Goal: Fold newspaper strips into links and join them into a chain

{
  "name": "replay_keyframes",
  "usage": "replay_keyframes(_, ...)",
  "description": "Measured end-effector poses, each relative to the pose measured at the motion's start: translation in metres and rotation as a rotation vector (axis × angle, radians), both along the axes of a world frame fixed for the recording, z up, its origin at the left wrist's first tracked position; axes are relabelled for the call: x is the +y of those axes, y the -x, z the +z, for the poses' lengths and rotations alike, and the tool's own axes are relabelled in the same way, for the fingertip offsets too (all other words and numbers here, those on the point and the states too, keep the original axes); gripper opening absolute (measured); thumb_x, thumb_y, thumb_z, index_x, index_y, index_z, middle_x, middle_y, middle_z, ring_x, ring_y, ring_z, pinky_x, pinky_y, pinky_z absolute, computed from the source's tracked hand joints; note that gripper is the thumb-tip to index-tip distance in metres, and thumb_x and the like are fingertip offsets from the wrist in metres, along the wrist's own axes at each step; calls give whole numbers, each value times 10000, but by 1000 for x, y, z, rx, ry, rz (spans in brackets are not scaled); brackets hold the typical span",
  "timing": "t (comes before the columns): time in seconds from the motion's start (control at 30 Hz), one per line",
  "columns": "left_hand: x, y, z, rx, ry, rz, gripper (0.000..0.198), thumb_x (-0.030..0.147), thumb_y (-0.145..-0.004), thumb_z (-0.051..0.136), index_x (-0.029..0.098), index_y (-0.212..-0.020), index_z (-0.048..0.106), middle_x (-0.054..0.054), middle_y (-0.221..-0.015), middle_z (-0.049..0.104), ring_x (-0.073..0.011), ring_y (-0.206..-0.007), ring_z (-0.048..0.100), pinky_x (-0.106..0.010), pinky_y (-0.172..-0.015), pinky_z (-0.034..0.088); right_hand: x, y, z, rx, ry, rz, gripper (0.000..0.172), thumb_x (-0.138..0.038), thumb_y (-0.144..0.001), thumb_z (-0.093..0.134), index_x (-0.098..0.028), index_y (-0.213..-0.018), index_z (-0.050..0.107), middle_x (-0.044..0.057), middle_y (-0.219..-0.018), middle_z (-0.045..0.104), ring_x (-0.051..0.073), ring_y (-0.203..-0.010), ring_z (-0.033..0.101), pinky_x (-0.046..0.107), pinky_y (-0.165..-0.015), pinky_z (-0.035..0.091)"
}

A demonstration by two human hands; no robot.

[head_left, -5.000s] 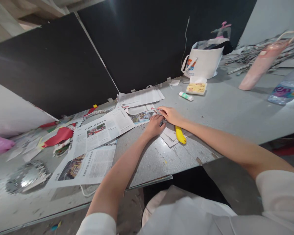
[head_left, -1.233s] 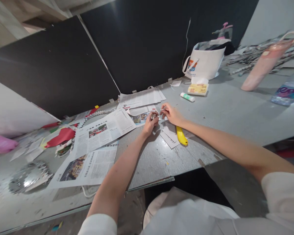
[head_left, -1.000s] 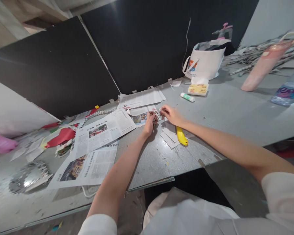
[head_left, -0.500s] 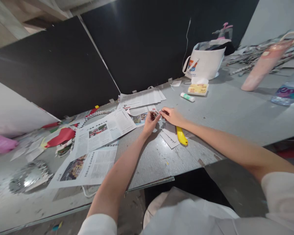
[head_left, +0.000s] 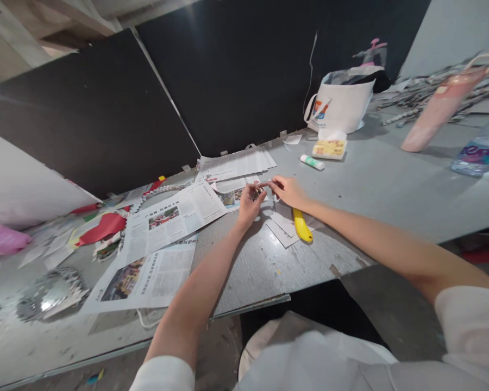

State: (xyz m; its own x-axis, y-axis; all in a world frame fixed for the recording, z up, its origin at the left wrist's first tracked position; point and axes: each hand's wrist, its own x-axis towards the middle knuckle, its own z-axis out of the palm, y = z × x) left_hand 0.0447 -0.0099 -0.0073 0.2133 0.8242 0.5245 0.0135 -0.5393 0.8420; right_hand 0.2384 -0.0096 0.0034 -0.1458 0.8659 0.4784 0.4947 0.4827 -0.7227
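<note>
While L hand pinched a small blurry pc. over the counter, R hand was just beside it, fingers bunched, couldn't tell on what, w/ yellow handle atop paper scraps nr R wrist.

White short-sleeved top, black legwear

Surface before you: smooth, grey, faint sheen, scuffed and flecked. Your newspaper sheets — thin matt paper; paper scraps, equally dull. Yellow handle: smooth plastic, lightly glossy. Black panels look flat and mostly matt. Clear bottle, shiny plastic; pink bottle, satin-smooth, material uncertain. White bag — matt, cloth-like. Your sleeves: soft matt cloth. Silver round object: rough-edged, mirror-bright centre.
</note>
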Motion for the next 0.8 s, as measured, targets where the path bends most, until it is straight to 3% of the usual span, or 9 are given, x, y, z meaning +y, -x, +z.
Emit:
replay_keyframes(0.1, -1, 1, 1, 47, 16, 61, 351, 519, -938, 775, 247, -970, 555, -150, -1231, 761, -288, -1258, 639, -457, -1072, 471, 0, 0, 0, -2, -9, -16, 469, -615, -1071, 517, -238, -798, 572, -9, -609, 621, 166, -562, 576, 313, -627, 406)
replay_keyframes(0.2, 0, 1, 0, 14, 18, 25, 340, 486, -937, 771, 248, -952, 529, -152, -1285, 756, -278, -1277, 654, -452, -1090, 466, -1, 1, 0, -14, -3, -5, 453, -598, -1072, 525, -238, -800, 569, -9, -622, 630, 162, -563, 566, 311, -624, 402)
replay_keyframes(0.4, 6, -2, -7, -51, 132, -8, 391, 508, -896, 783, 249, -890, 490, -134, -1250, 759, -264, -1271, 679, -360, -920, 541, -2, 2, 0, -10, -7, 7, 450, -601, -1072, 519, -238, -811, 570, -10, -631, 630, 160, -563, 562, 311, -613, 404)
replay_keyframes(0.57, 9, -2, -10, -37, 180, -5, 396, 493, -812, 857, 227, -848, 566, -97, -1089, 768, -234, -1076, 708, -352, -891, 551, -2, 1, -1, 19, 14, 19, 457, -621, -1068, 518, -238, -827, 579, -7, -642, 643, 162, -561, 587, 310, -614, 423)
replay_keyframes(0.8, 10, 1, -9, -28, 185, 3, 316, 464, -810, 865, 205, -855, 689, -27, -884, 699, -164, -832, 654, -316, -828, 522, -3, 2, -1, 19, -24, 117, 465, -659, -1049, 539, -232, -888, 624, -11, -673, 618, 158, -598, 552, 302, -620, 416)
